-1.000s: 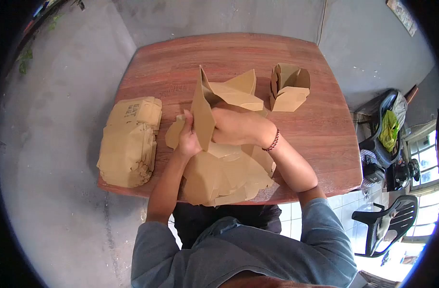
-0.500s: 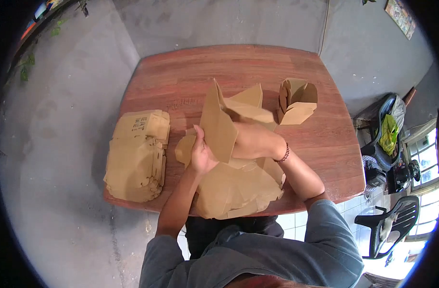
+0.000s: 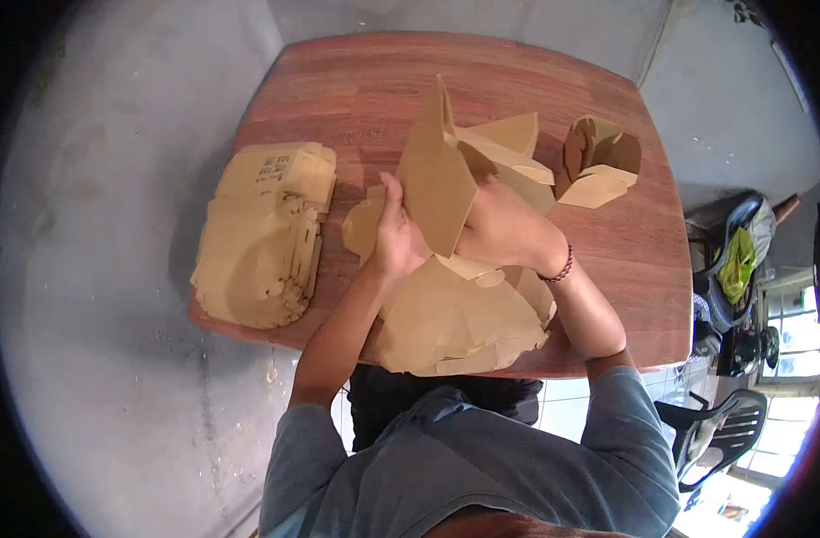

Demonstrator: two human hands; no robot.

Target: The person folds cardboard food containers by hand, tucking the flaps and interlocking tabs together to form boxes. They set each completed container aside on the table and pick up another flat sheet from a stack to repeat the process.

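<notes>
A partly folded brown cardboard box [image 3: 439,184] stands tilted between my hands above the wooden table [image 3: 356,90]. My left hand [image 3: 399,235] holds its left outer side, with the thumb pointing up along the panel. My right hand [image 3: 500,224] reaches into the piece from the right; its fingers are hidden behind the cardboard panel, and a braided bracelet is on that wrist. Below my hands, a loose pile of flat cardboard pieces [image 3: 459,323] lies at the table's near edge.
A bundle of flat cardboard with printed letters [image 3: 258,233] lies on the table's left side. One folded open box [image 3: 598,175] stands at the right rear. Beyond the table are a black plastic chair [image 3: 728,435] and a yellow-green bag [image 3: 738,264].
The view has shifted, so the table and its contents sit differently in it. My hands still hold the tilted cardboard piece, and its panels look slightly turned.
</notes>
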